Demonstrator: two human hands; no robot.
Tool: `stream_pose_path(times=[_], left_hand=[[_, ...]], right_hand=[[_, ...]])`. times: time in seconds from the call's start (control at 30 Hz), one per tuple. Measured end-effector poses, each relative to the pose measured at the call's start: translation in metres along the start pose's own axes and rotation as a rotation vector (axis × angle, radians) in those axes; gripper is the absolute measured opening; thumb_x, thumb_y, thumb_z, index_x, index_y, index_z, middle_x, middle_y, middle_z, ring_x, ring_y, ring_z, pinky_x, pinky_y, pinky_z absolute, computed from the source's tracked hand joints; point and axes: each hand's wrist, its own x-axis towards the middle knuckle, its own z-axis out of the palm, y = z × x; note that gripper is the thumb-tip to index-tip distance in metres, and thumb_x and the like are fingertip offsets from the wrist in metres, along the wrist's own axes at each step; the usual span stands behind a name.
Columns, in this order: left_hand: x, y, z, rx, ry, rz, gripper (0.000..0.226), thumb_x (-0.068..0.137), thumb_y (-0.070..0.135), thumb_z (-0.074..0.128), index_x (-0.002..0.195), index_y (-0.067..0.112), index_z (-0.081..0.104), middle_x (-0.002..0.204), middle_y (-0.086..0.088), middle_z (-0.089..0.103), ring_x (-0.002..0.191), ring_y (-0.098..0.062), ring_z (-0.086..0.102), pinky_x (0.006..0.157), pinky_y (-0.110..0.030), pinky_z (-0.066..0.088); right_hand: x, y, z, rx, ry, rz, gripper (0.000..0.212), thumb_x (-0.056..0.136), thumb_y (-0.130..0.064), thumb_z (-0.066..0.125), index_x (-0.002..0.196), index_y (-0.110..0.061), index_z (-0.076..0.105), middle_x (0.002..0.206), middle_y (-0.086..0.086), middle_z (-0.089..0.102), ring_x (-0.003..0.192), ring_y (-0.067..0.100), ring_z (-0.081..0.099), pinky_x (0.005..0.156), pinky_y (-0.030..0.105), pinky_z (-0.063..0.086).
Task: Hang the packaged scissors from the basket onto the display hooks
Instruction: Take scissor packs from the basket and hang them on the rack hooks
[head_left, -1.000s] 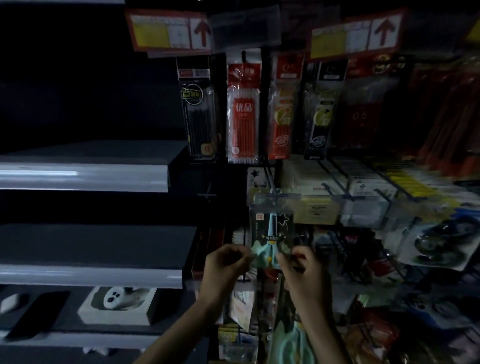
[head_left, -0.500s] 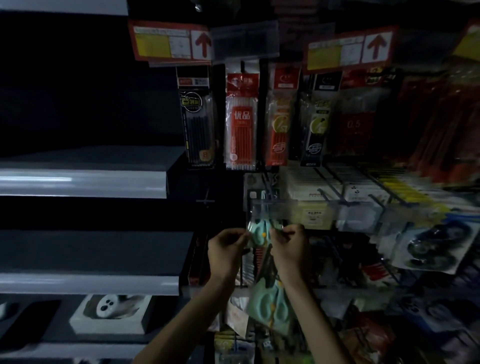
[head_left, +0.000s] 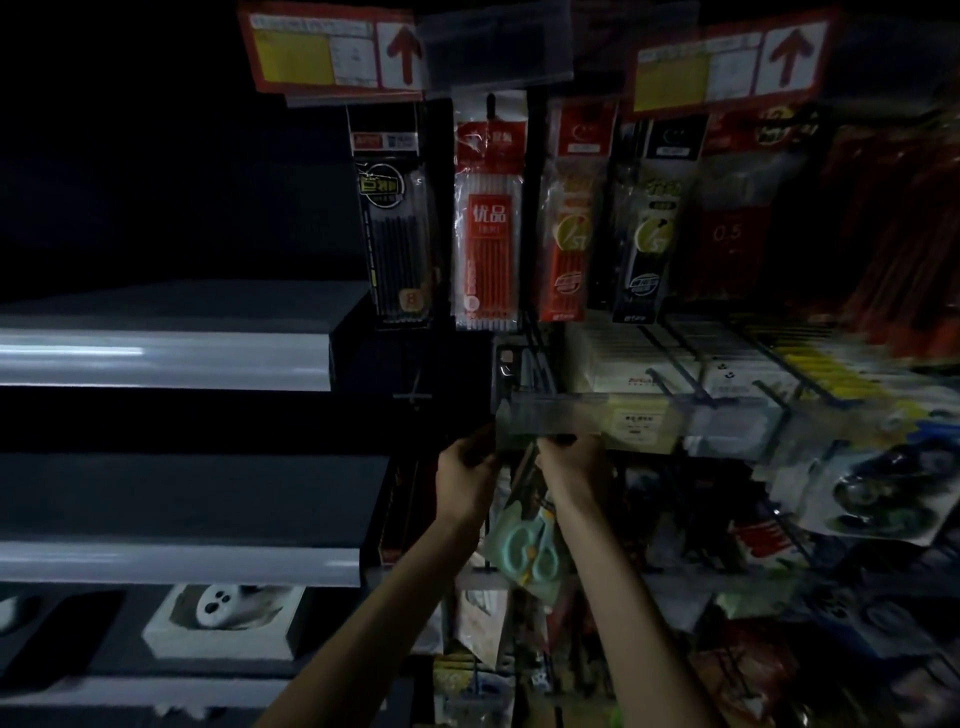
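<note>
Scissors pack (head_left: 535, 545) is pinched at its top corners by left hand (head_left: 465, 480) and right hand (head_left: 571, 467) and hangs between the wrists. Its top edge is hidden behind the clear label strip (head_left: 556, 415) just above both hands. Dark open room is seen left of the left hand. Right of the right hand, loaded hooks (head_left: 675, 383) are crowded together.

Your packaged scissors (head_left: 535, 545): mint-green handles down, roughly upright, lower centre of frame, top gripped by your left hand (head_left: 465, 480) and right hand (head_left: 574, 467).
</note>
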Motion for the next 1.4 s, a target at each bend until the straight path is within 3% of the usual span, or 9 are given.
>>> stream_pose_path(times=[0.13,0.23,0.4,0.5,0.73,0.93,1.1,1.27,1.4], left_hand=[[0.006,-0.005,0.001,0.029,-0.026,-0.025,0.027,0.096,-0.006,0.064,0.116,0.006,0.077,0.102,-0.003,0.079,0.094,-0.021,0.076,0.086,-0.034,0.063],[0.006,-0.011,0.002,0.031,-0.031,-0.033,0.029,0.096,-0.006,0.063,0.118,0.005,0.077,0.107,-0.005,0.08,0.103,-0.023,0.077,0.095,-0.044,0.062],[0.001,-0.01,0.003,0.03,-0.038,-0.002,0.024,0.097,-0.006,0.062,0.109,0.008,0.078,0.104,-0.003,0.079,0.092,-0.011,0.074,0.076,-0.017,0.057],[-0.005,-0.007,-0.001,-0.012,-0.049,-0.04,0.026,0.099,-0.004,0.062,0.106,0.02,0.071,0.1,-0.002,0.075,0.084,-0.007,0.069,0.07,-0.018,0.053],[-0.048,0.017,-0.023,0.006,-0.206,-0.068,0.019,0.108,0.018,0.056,0.114,0.024,0.073,0.113,-0.003,0.077,0.104,-0.019,0.074,0.079,-0.024,0.057],[-0.098,0.036,-0.038,0.036,-0.462,-0.045,0.033,0.104,0.03,0.058,0.115,0.004,0.075,0.114,-0.013,0.076,0.108,-0.028,0.073,0.09,-0.035,0.059],[-0.113,0.033,-0.038,0.105,-0.523,0.013,0.019,0.096,0.018,0.072,0.113,0.008,0.075,0.108,-0.003,0.078,0.103,-0.021,0.076,0.085,-0.036,0.063],[-0.116,0.029,-0.039,0.174,-0.491,0.073,0.016,0.098,0.008,0.071,0.113,0.011,0.077,0.108,-0.001,0.078,0.105,-0.019,0.075,0.091,-0.042,0.062],[-0.115,0.03,-0.048,0.101,-0.484,-0.011,0.018,0.1,0.005,0.068,0.115,0.01,0.076,0.114,-0.006,0.078,0.109,-0.025,0.075,0.092,-0.051,0.062]], right_hand=[[0.005,-0.001,0.005,0.006,0.01,-0.008,0.02,0.096,-0.032,0.066,0.108,-0.017,0.069,0.067,-0.008,0.067,0.057,0.008,0.061,0.064,0.028,0.047],[0.004,0.001,0.008,-0.042,0.017,-0.013,0.023,0.096,-0.034,0.062,0.11,-0.017,0.069,0.08,-0.002,0.074,0.068,0.019,0.07,0.067,0.032,0.056],[-0.01,0.009,0.004,-0.169,0.07,-0.137,0.028,0.097,-0.032,0.061,0.118,-0.014,0.065,0.102,0.011,0.074,0.094,0.034,0.071,0.073,0.032,0.048],[-0.027,0.013,-0.006,-0.169,0.087,-0.231,0.022,0.1,-0.031,0.059,0.114,-0.017,0.069,0.106,0.003,0.075,0.096,0.026,0.07,0.072,0.029,0.042],[-0.046,0.023,-0.028,0.052,0.073,-0.29,0.025,0.103,-0.036,0.056,0.096,-0.019,0.073,0.076,-0.009,0.067,0.067,0.009,0.063,0.057,0.027,0.042],[-0.055,0.019,-0.045,0.177,0.092,-0.346,0.029,0.105,-0.031,0.058,0.082,-0.018,0.069,0.059,-0.018,0.063,0.052,0.004,0.059,0.048,0.02,0.042],[-0.058,0.015,-0.05,0.179,0.114,-0.426,0.039,0.102,-0.043,0.06,0.072,-0.018,0.059,0.056,-0.008,0.056,0.055,0.017,0.062,0.056,0.047,0.058],[-0.067,0.006,-0.061,0.09,0.089,-0.536,0.03,0.104,-0.038,0.059,0.082,-0.019,0.067,0.061,-0.009,0.059,0.056,0.007,0.059,0.051,0.021,0.041],[-0.072,0.012,-0.079,0.226,0.011,-0.471,0.022,0.105,-0.032,0.059,0.106,-0.017,0.076,0.096,-0.01,0.076,0.092,-0.001,0.071,0.074,0.012,0.051]])
